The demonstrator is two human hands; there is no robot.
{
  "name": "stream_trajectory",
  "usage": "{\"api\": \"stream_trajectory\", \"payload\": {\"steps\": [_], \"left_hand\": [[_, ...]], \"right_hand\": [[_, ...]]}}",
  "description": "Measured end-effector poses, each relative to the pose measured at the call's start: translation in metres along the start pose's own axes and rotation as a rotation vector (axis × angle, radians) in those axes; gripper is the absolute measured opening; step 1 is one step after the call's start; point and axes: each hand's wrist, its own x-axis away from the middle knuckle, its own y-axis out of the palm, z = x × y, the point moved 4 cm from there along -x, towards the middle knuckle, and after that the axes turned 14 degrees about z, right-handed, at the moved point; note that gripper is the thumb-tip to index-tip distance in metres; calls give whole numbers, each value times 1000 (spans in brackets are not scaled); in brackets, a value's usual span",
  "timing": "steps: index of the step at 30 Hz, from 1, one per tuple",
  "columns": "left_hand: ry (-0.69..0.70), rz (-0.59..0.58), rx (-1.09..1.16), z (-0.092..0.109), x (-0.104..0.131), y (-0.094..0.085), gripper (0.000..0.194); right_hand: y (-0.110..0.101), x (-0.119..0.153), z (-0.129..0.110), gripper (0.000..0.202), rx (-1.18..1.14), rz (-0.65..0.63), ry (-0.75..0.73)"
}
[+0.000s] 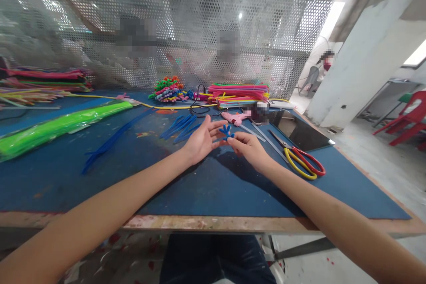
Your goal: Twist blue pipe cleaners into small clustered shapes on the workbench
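A small blue looped piece [226,131], seemingly bent from fuzzy stem, is pinched between the thumb and fingers of my right hand [248,147]. My left hand [203,140] is just left of it, palm turned up, fingers spread and holding nothing. Behind my left hand lie bent blue stems [181,127] on the blue table mat [199,191]. Longer straight blue stems [115,142] lie further left. To the right of my right hand rest scissors [301,159] with one red and one yellow handle.
A bright green packet [66,126] lies at left. Coloured bundles [239,92] and a pink glue gun [236,117] are at the back, before a perforated metal screen [199,22]. A dark glass panel [299,128] lies right. A person [321,73] sits far off.
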Motion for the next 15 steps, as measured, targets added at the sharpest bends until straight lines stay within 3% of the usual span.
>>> {"api": "stream_trajectory", "payload": {"steps": [3,9,12,15], "left_hand": [[-120,-150,141,3,2,3,66],[-374,-477,267,0,13,11,96],[-417,-529,303,-7,14,14,102],[-496,-506,259,-16,16,15,99]], "right_hand": [[0,0,4,35,-52,-20,54],[14,11,-2,33,42,-263,14],[20,16,-3,32,61,-340,-16],[23,19,-4,29,94,-423,-69]]}}
